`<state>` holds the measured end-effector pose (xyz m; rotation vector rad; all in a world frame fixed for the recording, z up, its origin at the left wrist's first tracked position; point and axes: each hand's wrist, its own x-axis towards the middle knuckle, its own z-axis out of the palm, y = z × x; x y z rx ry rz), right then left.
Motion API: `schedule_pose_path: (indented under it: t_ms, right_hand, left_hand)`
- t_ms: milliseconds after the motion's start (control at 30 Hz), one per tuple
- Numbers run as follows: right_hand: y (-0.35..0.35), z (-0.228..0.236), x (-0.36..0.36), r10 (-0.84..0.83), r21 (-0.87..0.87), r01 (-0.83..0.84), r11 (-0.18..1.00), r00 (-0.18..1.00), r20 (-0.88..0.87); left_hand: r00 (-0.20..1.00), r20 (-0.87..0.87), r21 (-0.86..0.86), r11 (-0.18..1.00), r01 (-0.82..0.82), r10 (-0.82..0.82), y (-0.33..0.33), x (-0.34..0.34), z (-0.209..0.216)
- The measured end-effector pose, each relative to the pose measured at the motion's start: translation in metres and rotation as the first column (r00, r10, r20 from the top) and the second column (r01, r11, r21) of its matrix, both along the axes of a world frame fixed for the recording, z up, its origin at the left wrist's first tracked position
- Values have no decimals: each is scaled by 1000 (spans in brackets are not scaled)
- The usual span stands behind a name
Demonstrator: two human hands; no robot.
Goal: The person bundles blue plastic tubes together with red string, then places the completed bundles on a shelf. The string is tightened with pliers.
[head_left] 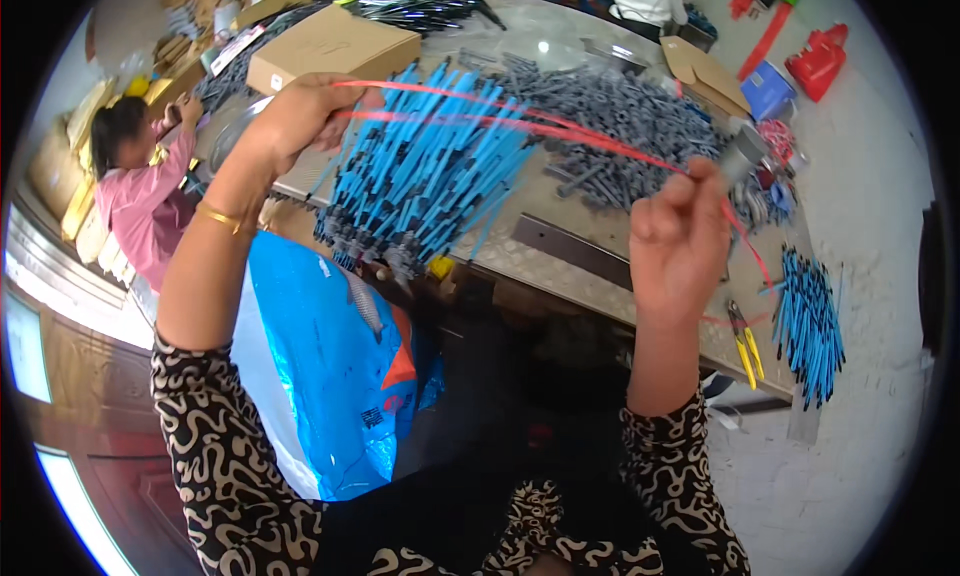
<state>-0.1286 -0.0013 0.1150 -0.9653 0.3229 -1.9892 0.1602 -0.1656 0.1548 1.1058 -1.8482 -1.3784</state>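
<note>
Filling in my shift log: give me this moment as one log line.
left hand: grips red string end | right hand: grips other end | red string: taut over blue pen bundle | yellow pliers: on table

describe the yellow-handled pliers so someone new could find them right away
Start at the worktable and follow its near edge rightward, past the right hand. The pliers lie there, beside a bundle of blue pens. Their yellow handles set them apart from the blue and grey around them.

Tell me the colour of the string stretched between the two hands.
Red, seen best in the head view: the string runs from the left hand to the right hand.
</note>
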Motion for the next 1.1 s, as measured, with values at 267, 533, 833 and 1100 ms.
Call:
schedule_pose_path:
  t_ms: [267,533,833,1100]
  right_hand:
    - [-111,-103,-22,249,564,514,646,556,-793]
    - [-148,-112,27,326,148,542,827,-248,-912]
    - [-125,-113,83,190,674,228,702,853,-486]
    - [-116,-88,61,129,579,55,813,954,-272]
  left_hand:
    - [714,346,-707,669,-228,608,-95,15,-92]
    - [603,767,-337,937,86,221,-133,28,-162]
    - [946,-139,392,894,-218,292,-37,-23,-140]
    - [760,-523,513,854,-82,387,11,-32,-108]
